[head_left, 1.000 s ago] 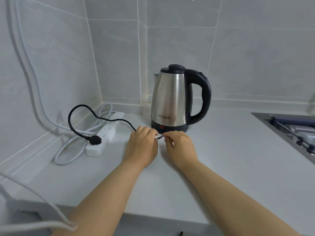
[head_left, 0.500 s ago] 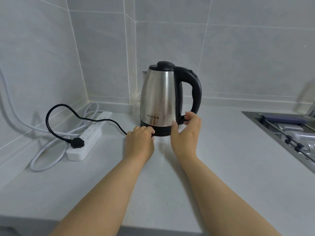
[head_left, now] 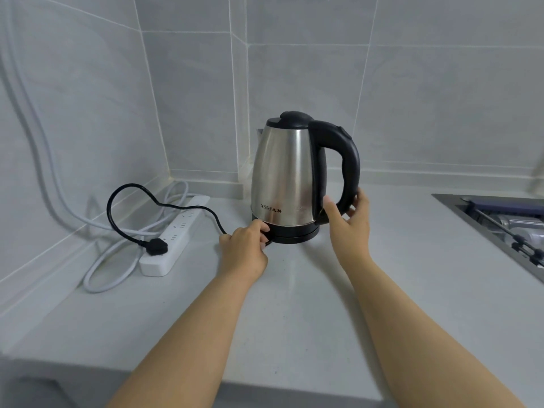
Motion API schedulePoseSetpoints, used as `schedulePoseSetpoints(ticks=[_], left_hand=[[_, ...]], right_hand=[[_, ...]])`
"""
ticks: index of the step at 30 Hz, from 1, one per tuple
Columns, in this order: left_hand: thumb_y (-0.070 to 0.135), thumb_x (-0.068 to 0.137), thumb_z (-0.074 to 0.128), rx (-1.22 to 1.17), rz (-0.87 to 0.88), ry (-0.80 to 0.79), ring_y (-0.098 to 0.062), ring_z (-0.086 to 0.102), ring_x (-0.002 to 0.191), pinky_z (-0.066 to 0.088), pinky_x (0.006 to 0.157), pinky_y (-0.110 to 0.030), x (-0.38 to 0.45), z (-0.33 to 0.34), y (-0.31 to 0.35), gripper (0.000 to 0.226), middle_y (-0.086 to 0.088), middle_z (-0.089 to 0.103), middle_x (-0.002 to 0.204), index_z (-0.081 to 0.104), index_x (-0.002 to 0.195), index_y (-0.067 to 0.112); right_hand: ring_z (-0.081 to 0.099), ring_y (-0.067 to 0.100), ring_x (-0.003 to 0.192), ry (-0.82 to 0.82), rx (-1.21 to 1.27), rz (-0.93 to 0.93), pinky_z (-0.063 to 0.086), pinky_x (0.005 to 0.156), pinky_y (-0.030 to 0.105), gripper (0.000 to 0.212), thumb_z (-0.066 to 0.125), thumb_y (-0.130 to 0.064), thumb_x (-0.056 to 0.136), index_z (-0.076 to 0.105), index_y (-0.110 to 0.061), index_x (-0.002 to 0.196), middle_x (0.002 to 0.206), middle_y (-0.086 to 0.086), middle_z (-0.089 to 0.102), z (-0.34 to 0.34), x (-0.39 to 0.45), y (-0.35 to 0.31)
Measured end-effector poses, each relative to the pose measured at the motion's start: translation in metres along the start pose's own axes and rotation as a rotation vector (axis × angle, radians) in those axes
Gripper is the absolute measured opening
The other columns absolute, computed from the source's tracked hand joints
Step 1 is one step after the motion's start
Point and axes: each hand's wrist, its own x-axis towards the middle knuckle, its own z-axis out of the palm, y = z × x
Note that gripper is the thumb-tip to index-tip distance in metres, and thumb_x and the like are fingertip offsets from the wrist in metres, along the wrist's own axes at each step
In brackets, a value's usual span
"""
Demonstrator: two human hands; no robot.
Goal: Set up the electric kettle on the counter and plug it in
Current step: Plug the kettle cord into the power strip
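A steel kettle [head_left: 284,175] with a black lid and handle stands upright on its black base [head_left: 294,232] on the white counter [head_left: 294,304], near the tiled corner. My left hand [head_left: 245,248] grips the base's front left edge, where the black cord [head_left: 117,201] leaves it. My right hand [head_left: 350,222] curls around the lower end of the black handle [head_left: 347,172]. The cord loops left to a black plug [head_left: 157,247] lying loose on top of a white power strip [head_left: 173,237].
The power strip's white cable [head_left: 100,275] coils on the counter by the left wall, and more white cable climbs that wall. A sunken metal sink [head_left: 500,225] with utensils sits at the right. The counter's front edge runs below my forearms.
My right hand left the cord, rose to the kettle's right side and closed around the lower handle. My left hand shifted from the cord to the base's edge. The camera moved closer.
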Motion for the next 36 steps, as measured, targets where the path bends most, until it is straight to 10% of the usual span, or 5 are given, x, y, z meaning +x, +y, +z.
schedulePoseSetpoints(ticks=[8,15,22,28,36], left_hand=[[-0.008,0.082,0.045,-0.007,-0.085,0.05,-0.014,0.059,0.096,0.023,0.083,-0.026,0.0,-0.014,-0.026,0.047,0.012,0.064,0.092,0.054,0.111,0.028],[0.0,0.083,0.042,0.064,-0.263,0.086,-0.02,0.056,0.1,0.025,0.077,-0.03,0.008,-0.02,-0.048,0.044,0.014,0.067,0.092,0.049,0.112,0.032],[0.007,0.087,0.05,-0.165,-0.328,0.208,-0.018,0.06,0.096,0.042,0.09,-0.034,0.008,-0.028,-0.039,0.028,0.011,0.067,0.09,0.053,0.111,0.022],[0.038,0.1,0.037,-0.73,-0.182,0.137,-0.008,0.053,0.109,0.038,0.086,-0.015,0.005,-0.032,-0.004,0.038,0.009,0.058,0.115,0.052,0.127,0.016],[0.051,0.099,0.032,-0.921,-0.196,0.039,-0.004,0.029,0.139,0.02,0.116,-0.025,0.014,-0.028,-0.001,0.061,0.008,0.033,0.152,0.028,0.15,0.017]], right_hand=[[0.068,0.027,0.09,-0.049,0.123,-0.037,0.054,0.088,0.049,0.037,0.044,-0.047,0.096,0.063,-0.016,0.094,0.092,0.008,0.071,0.0,-0.004,-0.003],[0.067,0.031,0.076,-0.219,0.145,-0.024,0.059,0.075,0.047,0.044,0.047,-0.028,0.101,0.07,0.004,0.083,0.08,0.028,0.068,0.008,-0.018,-0.018],[0.066,0.015,0.085,-0.198,0.087,-0.06,0.054,0.076,0.028,0.014,0.067,-0.024,0.09,0.069,-0.014,0.1,0.088,-0.001,0.072,0.024,-0.035,-0.015],[0.038,0.015,0.135,-0.084,0.212,0.339,0.03,0.106,0.028,0.068,0.056,-0.053,0.09,0.032,-0.025,0.146,0.148,-0.003,0.037,0.029,-0.004,0.007],[0.052,0.01,0.126,-0.313,0.185,0.315,0.036,0.112,0.039,0.1,0.058,-0.083,0.063,0.042,-0.025,0.142,0.139,-0.007,0.053,0.053,0.003,0.018]])
